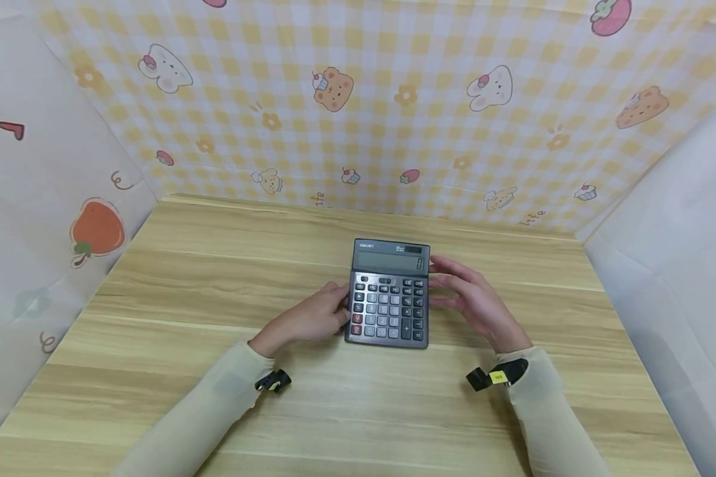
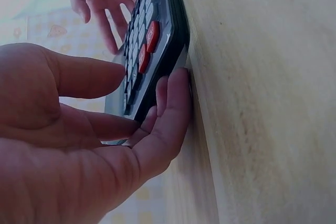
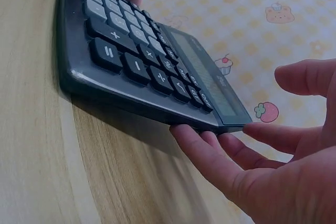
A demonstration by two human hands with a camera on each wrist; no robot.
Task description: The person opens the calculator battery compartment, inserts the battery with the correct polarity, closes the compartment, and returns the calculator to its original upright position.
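Observation:
A dark grey desk calculator [image 1: 388, 293] lies face up on the wooden table, its display showing 0. Two red keys sit at its lower left. At its left edge, my left hand [image 1: 319, 315] holds it, the thumb [image 2: 92, 78] by the keys and other fingers tucked under the edge. Along the opposite side, my right hand [image 1: 474, 298] touches the edge near the display with extended fingertips. Its thumb [image 3: 304, 77] stands away from the calculator. In the right wrist view a shadow shows beneath the raised right edge.
The wooden table [image 1: 215, 258] runs back to a yellow checked cloth [image 1: 382, 132] with cartoon prints. Pale cloth walls [image 1: 30, 199] stand on both sides. A black wrist strap [image 1: 274, 381] sits over the left sleeve, another black strap [image 1: 510, 372] over the right.

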